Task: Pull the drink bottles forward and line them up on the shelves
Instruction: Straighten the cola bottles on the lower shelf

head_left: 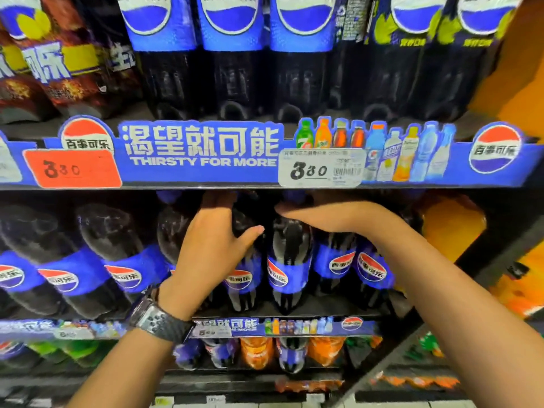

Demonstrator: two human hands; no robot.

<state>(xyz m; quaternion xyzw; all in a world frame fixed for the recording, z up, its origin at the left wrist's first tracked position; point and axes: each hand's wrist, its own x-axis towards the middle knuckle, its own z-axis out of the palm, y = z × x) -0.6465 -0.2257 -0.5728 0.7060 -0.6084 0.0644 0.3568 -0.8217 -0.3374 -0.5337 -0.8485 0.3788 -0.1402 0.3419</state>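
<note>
Dark cola bottles with blue labels fill the middle shelf. My left hand [215, 245] wraps around the shoulder of one cola bottle [243, 278] at the shelf's centre, thumb on its right side. My right hand [312, 212] reaches over the top of the neighbouring cola bottle [290, 269] and grips its neck near the blue cap; the fingertips are hidden under the upper shelf's edge. Two more cola bottles [341, 263] stand to the right, and several lean to the left [117, 260].
The upper shelf rail [200, 154] with price tags hangs just above my hands. Larger cola bottles [235, 54] stand above it. Orange drink bottles [453, 225] sit at the right. A lower shelf [256, 351] holds mixed small bottles.
</note>
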